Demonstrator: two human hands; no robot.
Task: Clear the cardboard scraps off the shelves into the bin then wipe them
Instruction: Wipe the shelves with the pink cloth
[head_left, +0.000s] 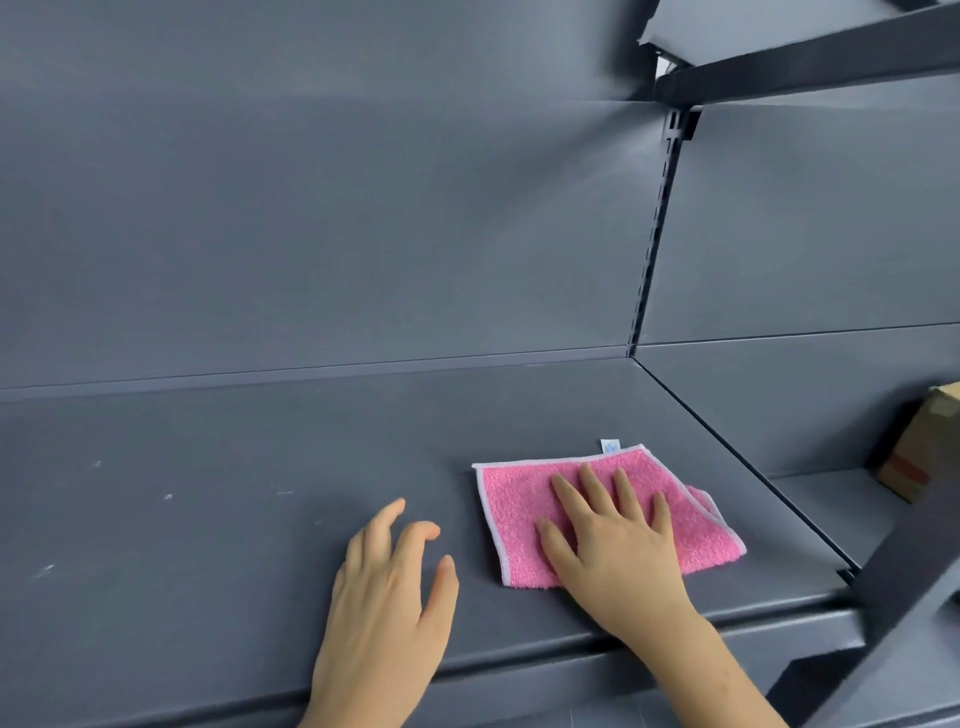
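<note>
A folded pink cloth (514, 514) with a white hem lies flat on the dark grey shelf (208, 493), right of its middle. My right hand (618, 545) presses on the cloth with straight, spread fingers. My left hand (384, 608) hovers over the bare shelf just left of the cloth, fingers loosely bent, holding nothing. A few small pale specks (169, 496) dot the shelf's left part. No bin is in view.
A brown cardboard box (924, 447) stands on the neighbouring shelf at the right edge. A slotted upright (657, 218) separates the two bays. An upper shelf (810, 57) juts out at the top right. Grey back panels close off the rear.
</note>
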